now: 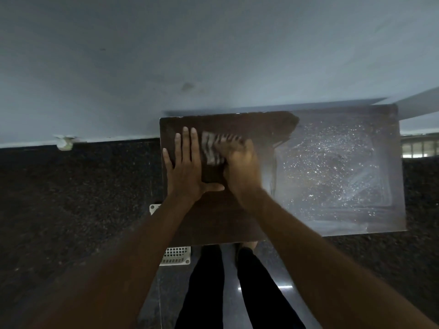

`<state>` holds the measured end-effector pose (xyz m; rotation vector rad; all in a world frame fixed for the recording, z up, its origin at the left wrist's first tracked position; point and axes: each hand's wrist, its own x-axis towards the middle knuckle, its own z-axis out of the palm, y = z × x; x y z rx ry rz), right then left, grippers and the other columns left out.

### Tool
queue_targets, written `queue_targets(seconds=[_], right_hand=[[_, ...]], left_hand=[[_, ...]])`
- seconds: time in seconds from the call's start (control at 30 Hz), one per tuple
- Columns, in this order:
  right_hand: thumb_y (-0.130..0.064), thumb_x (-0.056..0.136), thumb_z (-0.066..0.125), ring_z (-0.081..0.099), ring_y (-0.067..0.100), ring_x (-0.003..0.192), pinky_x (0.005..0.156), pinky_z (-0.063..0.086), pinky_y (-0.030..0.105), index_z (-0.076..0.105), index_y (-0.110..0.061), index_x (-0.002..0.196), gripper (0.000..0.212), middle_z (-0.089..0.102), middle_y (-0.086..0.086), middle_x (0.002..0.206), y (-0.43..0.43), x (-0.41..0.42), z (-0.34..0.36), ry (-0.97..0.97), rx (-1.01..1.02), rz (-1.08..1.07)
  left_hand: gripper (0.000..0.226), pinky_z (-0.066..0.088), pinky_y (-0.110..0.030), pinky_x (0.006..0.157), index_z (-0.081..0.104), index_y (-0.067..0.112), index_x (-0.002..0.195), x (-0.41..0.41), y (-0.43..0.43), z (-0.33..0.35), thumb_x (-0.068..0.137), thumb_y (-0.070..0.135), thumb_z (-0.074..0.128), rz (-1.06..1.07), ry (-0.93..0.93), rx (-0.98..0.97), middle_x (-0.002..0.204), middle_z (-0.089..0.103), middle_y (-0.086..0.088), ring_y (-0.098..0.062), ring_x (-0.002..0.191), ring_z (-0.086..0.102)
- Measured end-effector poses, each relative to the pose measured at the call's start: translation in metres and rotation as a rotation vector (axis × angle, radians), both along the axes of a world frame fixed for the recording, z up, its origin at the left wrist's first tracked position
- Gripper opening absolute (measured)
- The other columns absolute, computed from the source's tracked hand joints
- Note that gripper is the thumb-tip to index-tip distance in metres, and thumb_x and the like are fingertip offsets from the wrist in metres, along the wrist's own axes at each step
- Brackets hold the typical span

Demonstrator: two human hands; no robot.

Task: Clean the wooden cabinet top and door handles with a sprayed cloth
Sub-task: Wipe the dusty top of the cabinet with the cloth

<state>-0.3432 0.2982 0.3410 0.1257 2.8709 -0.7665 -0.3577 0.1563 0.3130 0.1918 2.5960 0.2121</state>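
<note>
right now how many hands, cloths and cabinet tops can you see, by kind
hands: 2, left hand and right hand
cloth: 1
cabinet top: 1
total: 4

i see the striped cloth, blurred, at ten o'clock on the wooden cabinet top; three o'clock half speckled white.

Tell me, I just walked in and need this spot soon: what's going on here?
A person stands at a dark brown wooden cabinet top. The left hand lies flat on it, fingers spread; the blurred right hand grips a striped grey-and-white cloth against the surface near the back. The left part looks wiped dark; the right part carries a whitish speckled film.
</note>
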Motion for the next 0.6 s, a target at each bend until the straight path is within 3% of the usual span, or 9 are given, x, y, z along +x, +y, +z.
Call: queue_targets(seconds=[0.13, 0.27, 0.33, 0.43, 0.6], right_hand=[[-0.006, 0.075, 0.078, 0.057, 0.036, 0.104, 0.076, 0.059, 0.042, 0.065, -0.015, 0.126, 0.053, 0.063, 0.01, 0.128, -0.022, 0.038, -0.012, -0.049, 0.019, 0.156], [-0.019, 0.076, 0.082, 0.057, 0.04, 0.103, 0.071, 0.06, 0.048, 0.065, -0.012, 0.127, 0.055, 0.063, 0.012, 0.125, 0.0, 0.019, -0.018, 0.002, 0.065, 0.313], [-0.011, 0.081, 0.074, 0.056, 0.044, 0.104, 0.073, 0.058, 0.046, 0.065, -0.013, 0.126, 0.046, 0.063, 0.013, 0.124, 0.017, -0.002, -0.016, 0.047, 0.125, 0.229], [0.004, 0.087, 0.057, 0.053, 0.042, 0.101, 0.077, 0.052, 0.04, 0.065, -0.017, 0.128, 0.047, 0.063, 0.011, 0.124, 0.057, -0.04, -0.015, 0.058, 0.193, -0.074], [-0.001, 0.088, 0.055, 0.057, 0.038, 0.104, 0.084, 0.045, 0.038, 0.065, -0.017, 0.127, 0.043, 0.065, 0.01, 0.124, 0.078, -0.068, -0.016, 0.012, 0.264, -0.18]], left_hand=[[0.14, -0.001, -0.059, 0.122, -0.017, 0.005, 0.156, 0.004, -0.003, 0.0, 0.067, 0.074, 0.066, 0.066, 0.058, 0.015, 0.166, -0.019, -0.013, -0.03, 0.153, -0.015], [0.16, -0.007, -0.052, 0.121, -0.017, 0.004, 0.156, 0.004, -0.006, 0.001, 0.044, 0.092, 0.056, 0.1, -0.001, 0.048, 0.165, -0.022, -0.013, -0.028, 0.153, -0.019], [0.165, -0.008, -0.052, 0.122, -0.019, 0.004, 0.155, 0.004, -0.006, -0.001, 0.04, 0.097, 0.053, 0.087, -0.017, 0.012, 0.164, -0.026, -0.013, -0.028, 0.152, -0.022], [0.165, -0.007, -0.052, 0.122, -0.019, 0.005, 0.155, 0.004, -0.005, 0.001, 0.04, 0.096, 0.055, 0.077, -0.016, -0.022, 0.163, -0.027, -0.013, -0.028, 0.152, -0.023], [0.165, -0.006, -0.052, 0.122, -0.02, 0.005, 0.155, 0.003, -0.002, 0.003, 0.042, 0.094, 0.06, 0.086, -0.024, -0.038, 0.163, -0.028, -0.013, -0.028, 0.151, -0.024]])
